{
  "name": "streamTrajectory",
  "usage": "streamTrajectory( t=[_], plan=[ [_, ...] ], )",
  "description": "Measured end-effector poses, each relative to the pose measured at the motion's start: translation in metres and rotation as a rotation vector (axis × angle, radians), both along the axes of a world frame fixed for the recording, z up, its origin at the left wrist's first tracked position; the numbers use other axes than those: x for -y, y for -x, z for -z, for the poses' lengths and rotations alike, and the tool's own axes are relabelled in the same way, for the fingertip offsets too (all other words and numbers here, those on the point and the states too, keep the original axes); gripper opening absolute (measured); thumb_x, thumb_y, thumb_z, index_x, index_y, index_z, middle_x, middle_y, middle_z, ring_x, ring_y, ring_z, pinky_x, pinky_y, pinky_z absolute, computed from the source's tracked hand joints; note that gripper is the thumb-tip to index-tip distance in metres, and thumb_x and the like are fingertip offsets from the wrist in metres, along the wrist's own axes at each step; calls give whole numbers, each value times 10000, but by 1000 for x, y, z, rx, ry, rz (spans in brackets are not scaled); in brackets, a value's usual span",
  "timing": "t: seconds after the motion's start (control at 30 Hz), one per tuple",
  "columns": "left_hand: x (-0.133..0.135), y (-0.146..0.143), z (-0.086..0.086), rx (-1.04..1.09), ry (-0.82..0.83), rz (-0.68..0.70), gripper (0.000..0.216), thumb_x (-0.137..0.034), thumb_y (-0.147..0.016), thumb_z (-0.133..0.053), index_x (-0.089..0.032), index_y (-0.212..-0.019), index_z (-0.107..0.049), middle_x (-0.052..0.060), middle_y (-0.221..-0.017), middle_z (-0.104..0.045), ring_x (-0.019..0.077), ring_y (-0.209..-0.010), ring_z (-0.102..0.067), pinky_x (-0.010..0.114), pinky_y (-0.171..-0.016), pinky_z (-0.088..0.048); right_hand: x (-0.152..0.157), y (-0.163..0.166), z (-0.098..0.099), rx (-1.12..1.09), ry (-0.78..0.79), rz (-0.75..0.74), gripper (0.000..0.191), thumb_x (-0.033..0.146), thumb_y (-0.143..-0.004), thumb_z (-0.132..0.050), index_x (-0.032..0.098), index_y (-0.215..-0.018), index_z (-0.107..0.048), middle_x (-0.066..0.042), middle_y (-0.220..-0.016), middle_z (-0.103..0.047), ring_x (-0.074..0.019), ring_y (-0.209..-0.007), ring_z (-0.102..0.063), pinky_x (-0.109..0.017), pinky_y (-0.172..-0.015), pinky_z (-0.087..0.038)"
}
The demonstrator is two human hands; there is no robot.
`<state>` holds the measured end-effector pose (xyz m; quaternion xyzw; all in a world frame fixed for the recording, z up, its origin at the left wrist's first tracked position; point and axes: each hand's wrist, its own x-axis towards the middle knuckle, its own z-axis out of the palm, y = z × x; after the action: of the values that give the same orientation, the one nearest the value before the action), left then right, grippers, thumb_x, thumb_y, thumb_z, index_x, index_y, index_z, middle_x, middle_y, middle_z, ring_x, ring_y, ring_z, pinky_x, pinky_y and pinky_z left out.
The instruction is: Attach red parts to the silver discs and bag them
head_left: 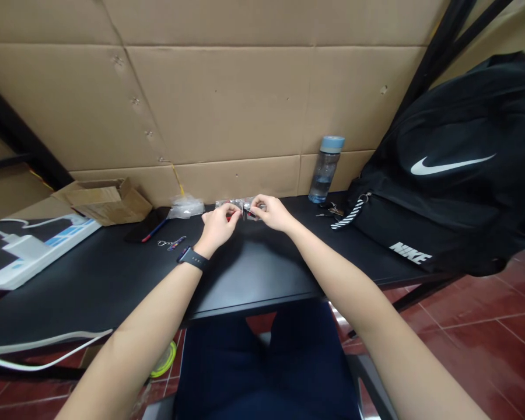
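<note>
My left hand [219,226], with a dark watch [192,258] on its wrist, is closed in a pinch near the back of the black table. Beside it on the right, my right hand [271,212] is pinched as well. Between the fingertips are small dark and reddish pieces, too small to name. Clear plastic packets [234,203] with small contents lie just behind the fingers, partly covered by them. A keychain [175,243] with a metal ring rests on the table to the left of my left hand.
On the left stand a cardboard box [107,201], a dark phone-like slab [147,226], a clear plastic bag [186,207] and a white power strip [39,254] with cables. To the right are a water bottle [325,172], keys [331,209] and a black backpack [455,204]. Cardboard walls the back.
</note>
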<state>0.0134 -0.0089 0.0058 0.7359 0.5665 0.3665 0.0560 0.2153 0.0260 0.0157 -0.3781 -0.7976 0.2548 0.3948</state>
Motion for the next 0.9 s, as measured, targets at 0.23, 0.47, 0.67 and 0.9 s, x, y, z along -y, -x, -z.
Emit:
streamTrajectory(
  t=[0.23,0.47,0.67,0.9],
  plan=[
    [2,-3,0,90,-41,3,173,-377,-940,-580,-256,-935,-703,-5,-979,-795,210,-963,-730,344,-940,-441,1,16,10,-262,132,87,171,339,-903,-657,194,-846,-586,-28,-827,-709,-150,-668,-732,-196,-515,-525],
    [3,-7,1,97,-35,-34,179,-371,-943,-568,-256,-947,-706,3,-1017,-796,228,-1008,-725,381,-1004,-417,3,13,8,-406,347,-101,260,387,-835,-766,176,-852,-615,-54,-916,-731,-151,-744,-749,-208,-598,-594],
    [1,-4,4,163,-22,6,181,-376,-934,-575,-251,-936,-706,7,-990,-795,214,-978,-729,348,-948,-461,8,11,10,-497,485,-195,311,357,-786,-830,208,-983,-640,-60,-1114,-702,-165,-786,-754,-279,-607,-652],
    [-3,-3,8,158,-7,42,168,-375,-933,-575,-265,-958,-700,-6,-994,-790,206,-999,-723,347,-964,-453,12,8,5,-505,633,-289,367,260,-866,-765,258,-1223,-684,-69,-1113,-731,-164,-823,-762,-307,-742,-661]
  ],
)
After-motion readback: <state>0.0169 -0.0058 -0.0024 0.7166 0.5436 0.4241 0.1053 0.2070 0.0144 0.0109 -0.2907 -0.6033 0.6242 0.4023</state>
